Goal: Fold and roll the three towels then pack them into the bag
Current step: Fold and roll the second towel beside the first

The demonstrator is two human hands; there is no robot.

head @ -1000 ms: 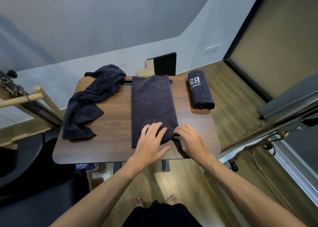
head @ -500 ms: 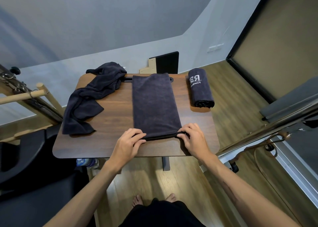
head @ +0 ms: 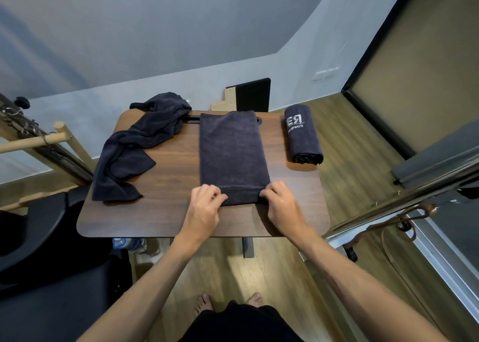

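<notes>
Table (head: 160,220) of dark wood fills the middle of the view and carries all three towels. Largest of them is the folded towel (head: 230,155), a long strip that lies flat from 12 o'clock down to the centre of the table. At 10 o'clock the loose towel (head: 134,150) lies crumpled and not folded. At 2 o'clock, near the right edge, the rolled towel (head: 303,139) is finished, with white letters on its top.

Step in hand, as I judge it, is the start of rolling the second towel: its near end is turned up into a first small roll. The left hand (head: 204,209) has its fingers curled over the left corner of this roll, and the right hand (head: 281,204) pinches the right corner in the same way; both are closed on the cloth, not flat.

Next move calls for both hands to push the roll away toward 12 o'clock at equal speed, tight, so the edges stay even.

About containers: no bag can be identified in the view, so nothing is packed yet.
</notes>
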